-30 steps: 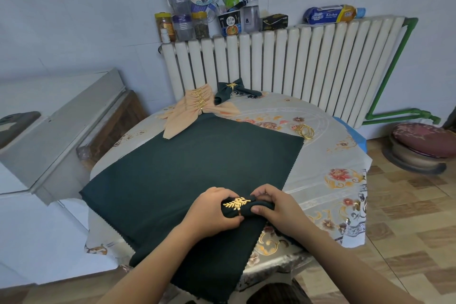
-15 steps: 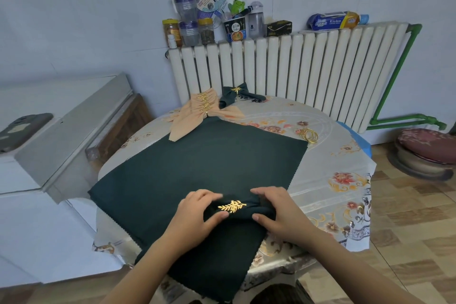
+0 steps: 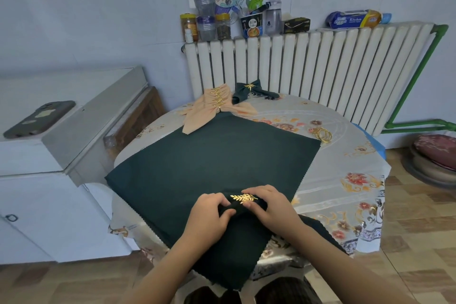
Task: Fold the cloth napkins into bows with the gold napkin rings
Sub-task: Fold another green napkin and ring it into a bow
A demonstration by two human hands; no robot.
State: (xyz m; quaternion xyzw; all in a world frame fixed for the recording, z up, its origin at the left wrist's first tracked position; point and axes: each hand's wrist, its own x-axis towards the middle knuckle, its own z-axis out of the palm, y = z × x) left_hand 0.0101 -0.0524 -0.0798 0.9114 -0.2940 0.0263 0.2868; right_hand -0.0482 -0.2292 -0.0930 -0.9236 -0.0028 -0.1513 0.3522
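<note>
Both forearms reach in from below and meet near the table's front edge, the left hand (image 3: 209, 215) curled with thumb and fingers pinching the bunched dark green napkin (image 3: 243, 206), the right hand (image 3: 270, 206) arched over its other end, fingertips pressing down beside the gold leaf ring (image 3: 243, 197).

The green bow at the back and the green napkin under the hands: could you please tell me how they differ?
The green bow lies finished and untouched by the radiator; the green napkin is gripped by the left hand and right hand. The bow's wings are spread; the napkin is a tight bundle on a flat green cloth. Both are dark green with a gold leaf ring.
</note>
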